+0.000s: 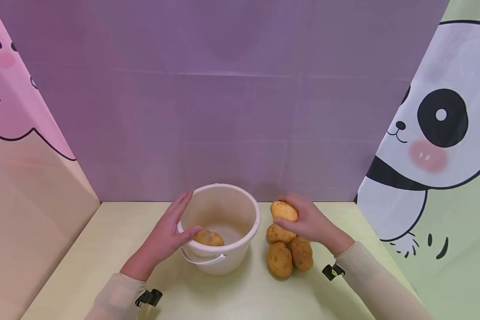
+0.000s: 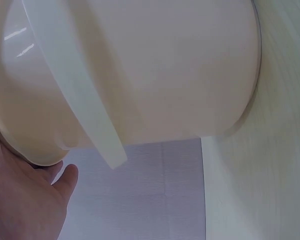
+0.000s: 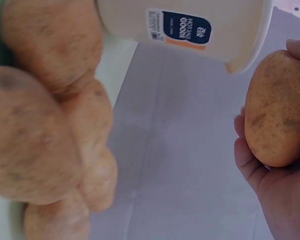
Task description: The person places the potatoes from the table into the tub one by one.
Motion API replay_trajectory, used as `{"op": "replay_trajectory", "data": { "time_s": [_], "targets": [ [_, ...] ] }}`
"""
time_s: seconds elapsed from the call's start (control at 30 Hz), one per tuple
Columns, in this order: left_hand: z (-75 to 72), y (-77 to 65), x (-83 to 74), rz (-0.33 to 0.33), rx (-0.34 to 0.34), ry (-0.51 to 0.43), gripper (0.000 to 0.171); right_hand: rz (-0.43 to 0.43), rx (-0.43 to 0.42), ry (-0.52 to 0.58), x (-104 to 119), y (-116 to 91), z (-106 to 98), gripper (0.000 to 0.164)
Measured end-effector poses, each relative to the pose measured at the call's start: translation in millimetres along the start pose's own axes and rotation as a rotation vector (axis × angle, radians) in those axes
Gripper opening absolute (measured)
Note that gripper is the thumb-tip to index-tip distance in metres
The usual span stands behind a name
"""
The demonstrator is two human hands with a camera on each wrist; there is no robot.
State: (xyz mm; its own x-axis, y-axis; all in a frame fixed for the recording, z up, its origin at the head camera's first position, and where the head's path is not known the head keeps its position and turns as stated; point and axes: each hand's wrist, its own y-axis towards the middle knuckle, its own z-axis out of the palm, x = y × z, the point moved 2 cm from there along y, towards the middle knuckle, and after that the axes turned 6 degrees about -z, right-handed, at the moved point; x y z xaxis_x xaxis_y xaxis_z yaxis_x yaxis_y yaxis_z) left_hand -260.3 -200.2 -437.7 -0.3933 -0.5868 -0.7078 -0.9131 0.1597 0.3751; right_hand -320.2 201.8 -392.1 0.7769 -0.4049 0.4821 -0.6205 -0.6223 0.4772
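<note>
A white bucket (image 1: 233, 258) with a handle (image 1: 204, 261) stands on the table, a potato (image 1: 209, 238) lying inside it. My left hand (image 1: 166, 233) holds the bucket's left rim, the thumb reaching over the edge; in the left wrist view that hand (image 2: 27, 200) is at the rim, partly cut off. In my right hand (image 1: 314, 224) is a brown potato (image 1: 284, 210), gripped between thumb and fingers. The right wrist view shows this held potato (image 3: 277, 110) raised apart from the pile. Several potatoes (image 1: 280, 261) lie close together below the right hand.
A pale wooden table (image 1: 192, 295) carries everything. Behind it hangs a purple backdrop (image 1: 232, 111). A pink cartoon panel (image 1: 20, 106) stands at the left and a panda panel (image 1: 444, 146) at the right. The bucket bears a printed label (image 3: 185, 27).
</note>
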Motion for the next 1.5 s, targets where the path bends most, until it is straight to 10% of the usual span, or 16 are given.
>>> {"op": "replay_trajectory", "data": {
  "time_s": [1.5],
  "targets": [
    [-0.9,0.0,-2.6,-0.007,0.009,-0.013,0.097,-0.217,0.016,-0.084,49.7,115.8,64.3,0.043]
  ]
}}
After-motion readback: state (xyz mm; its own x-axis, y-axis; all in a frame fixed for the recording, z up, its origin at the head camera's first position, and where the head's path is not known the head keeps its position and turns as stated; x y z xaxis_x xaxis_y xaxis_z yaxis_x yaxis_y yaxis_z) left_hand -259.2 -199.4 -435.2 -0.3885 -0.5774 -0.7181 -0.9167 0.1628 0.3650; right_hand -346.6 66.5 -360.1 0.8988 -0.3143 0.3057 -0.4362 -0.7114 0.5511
